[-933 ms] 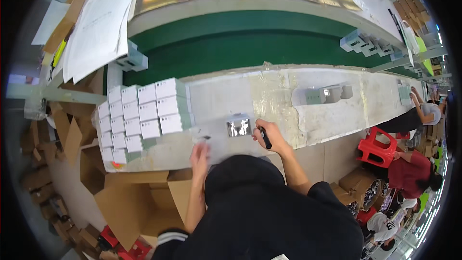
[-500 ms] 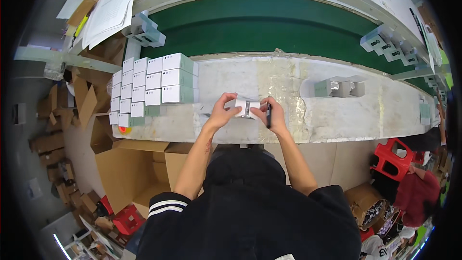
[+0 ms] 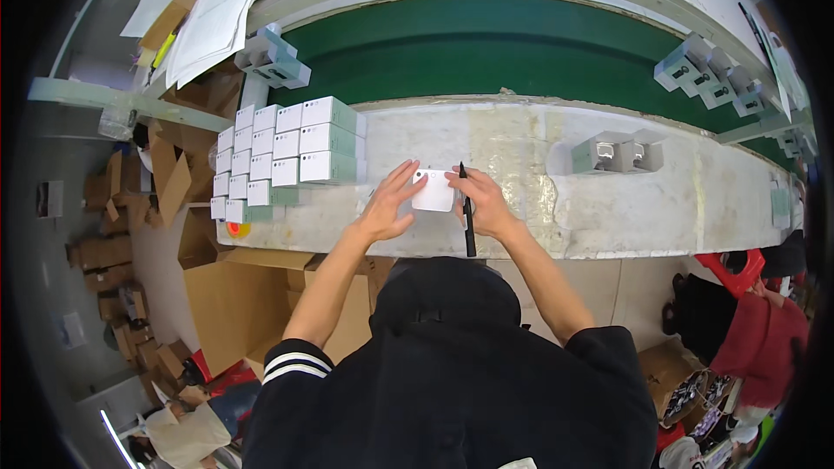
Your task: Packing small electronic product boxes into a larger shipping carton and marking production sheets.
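Note:
A small white carton (image 3: 433, 191) lies on the worktop in front of me, a rounded white flap or panel facing up. Along its left side my left hand (image 3: 387, 206) rests with fingers stretched and thumb apart, the fingertips at the upper left corner. On the other side my right hand (image 3: 488, 202) has its fingertips at the carton's upper right corner. A black pen (image 3: 469, 221) is tucked in that hand, its length pointing toward me. The carton's contents are hidden.
White-and-green cartons (image 3: 326, 139) stand stacked on the left of the worktop (image 3: 512, 135). Two open cartons (image 3: 608, 155) with shiny contents sit to the right. Beyond runs a green belt (image 3: 486, 43). Below the left edge stands an open cardboard box (image 3: 234, 300); a red stool (image 3: 737, 271) is at right.
The metallic part seen in the carton is now covered by a white surface. My left hand has opened and drawn slightly left. The pen has swung into fuller view.

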Available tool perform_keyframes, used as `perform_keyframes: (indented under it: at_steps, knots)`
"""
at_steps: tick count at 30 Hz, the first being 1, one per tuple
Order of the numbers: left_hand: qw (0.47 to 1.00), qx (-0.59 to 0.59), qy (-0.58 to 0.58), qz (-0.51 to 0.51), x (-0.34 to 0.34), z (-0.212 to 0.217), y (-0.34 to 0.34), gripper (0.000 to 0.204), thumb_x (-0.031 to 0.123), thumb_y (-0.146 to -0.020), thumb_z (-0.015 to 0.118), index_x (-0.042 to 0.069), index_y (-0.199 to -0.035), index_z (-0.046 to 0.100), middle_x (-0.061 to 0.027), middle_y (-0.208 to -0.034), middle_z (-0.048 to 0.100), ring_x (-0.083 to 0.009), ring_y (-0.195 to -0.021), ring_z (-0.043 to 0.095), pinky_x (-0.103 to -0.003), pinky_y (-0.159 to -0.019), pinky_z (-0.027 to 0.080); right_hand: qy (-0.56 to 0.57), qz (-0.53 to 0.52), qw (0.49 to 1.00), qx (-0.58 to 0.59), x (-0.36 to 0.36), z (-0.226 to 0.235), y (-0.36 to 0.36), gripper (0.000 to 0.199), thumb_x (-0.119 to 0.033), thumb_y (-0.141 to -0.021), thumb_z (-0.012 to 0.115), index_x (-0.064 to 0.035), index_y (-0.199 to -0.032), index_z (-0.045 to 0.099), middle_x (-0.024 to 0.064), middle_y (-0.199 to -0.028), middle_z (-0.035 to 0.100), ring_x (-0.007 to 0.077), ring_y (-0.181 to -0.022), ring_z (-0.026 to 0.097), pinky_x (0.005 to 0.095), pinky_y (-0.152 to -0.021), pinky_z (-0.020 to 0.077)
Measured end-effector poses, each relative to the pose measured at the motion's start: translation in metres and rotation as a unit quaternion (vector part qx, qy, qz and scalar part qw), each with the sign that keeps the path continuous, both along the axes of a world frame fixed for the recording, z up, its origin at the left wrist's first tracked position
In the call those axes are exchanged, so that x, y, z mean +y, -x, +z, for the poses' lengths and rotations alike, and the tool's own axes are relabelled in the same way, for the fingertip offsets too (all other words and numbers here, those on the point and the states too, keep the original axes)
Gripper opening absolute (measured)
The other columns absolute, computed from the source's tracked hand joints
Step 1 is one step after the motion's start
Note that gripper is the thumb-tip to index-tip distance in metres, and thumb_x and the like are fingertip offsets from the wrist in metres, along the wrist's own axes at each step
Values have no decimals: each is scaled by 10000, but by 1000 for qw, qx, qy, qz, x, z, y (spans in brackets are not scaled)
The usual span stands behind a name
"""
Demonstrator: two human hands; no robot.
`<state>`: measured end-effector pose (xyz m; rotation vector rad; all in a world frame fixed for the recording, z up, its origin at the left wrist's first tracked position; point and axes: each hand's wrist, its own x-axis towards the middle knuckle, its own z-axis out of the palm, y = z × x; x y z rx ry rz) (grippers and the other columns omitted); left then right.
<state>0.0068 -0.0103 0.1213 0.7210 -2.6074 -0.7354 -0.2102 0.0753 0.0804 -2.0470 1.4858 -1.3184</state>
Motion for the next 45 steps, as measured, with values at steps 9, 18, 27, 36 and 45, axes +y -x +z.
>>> perform_keyframes:
  at_steps: [9, 18, 27, 36, 45]
  knots:
    - [991, 25, 114, -69, -24, -34, -3, 568, 158, -702, 757, -10, -1203, 549, -203, -1318, 483, -384, -1224, 459, -417, -982, 427, 28, -73, 991, 112, -5, 1, -24, 295, -240, -756, 702, -96, -990, 595, 124, -1098, 604, 318, -1119, 532, 427, -887, 463]
    - [967, 111, 197, -113, -24, -34, 2, 365, 123, -698, 769, -11, -1010, 635, -148, -1116, 621, -299, -1089, 587, -372, -798, 488, 83, -56, 987, 127, 0, -3, -20, 217, -186, -726, 731, -82, -877, 615, 138, -1108, 628, 303, -1082, 583, 423, -870, 464]
    - [976, 124, 177, -38, 3, -44, -3, 304, 78, -695, 767, -15, -960, 649, -144, -1084, 646, -288, -1103, 594, -392, -828, 468, 75, 38, 968, 235, 7, -5, -4, 193, -139, -783, 630, -93, -969, 598, 152, -1205, 582, 302, -1164, 530, 436, -927, 437]
    - [978, 168, 101, 72, 17, -50, 11, 310, 112, -662, 789, 21, -902, 614, -189, -1268, 533, -345, -1230, 475, -418, -916, 431, -153, -77, 956, -236, -8, 29, -25, 207, -157, -900, 550, 19, -996, 602, 103, -781, 635, 131, -672, 595, 281, -614, 485]
    - [979, 188, 16, 79, 13, -50, 14, 315, 97, -649, 789, 17, -846, 557, -245, -1344, 440, -394, -1245, 435, -439, -974, 408, -261, -125, 919, -269, -27, 23, -37, 127, -63, -859, 584, 37, -900, 651, 76, -677, 639, 108, -578, 616, 235, -529, 472]
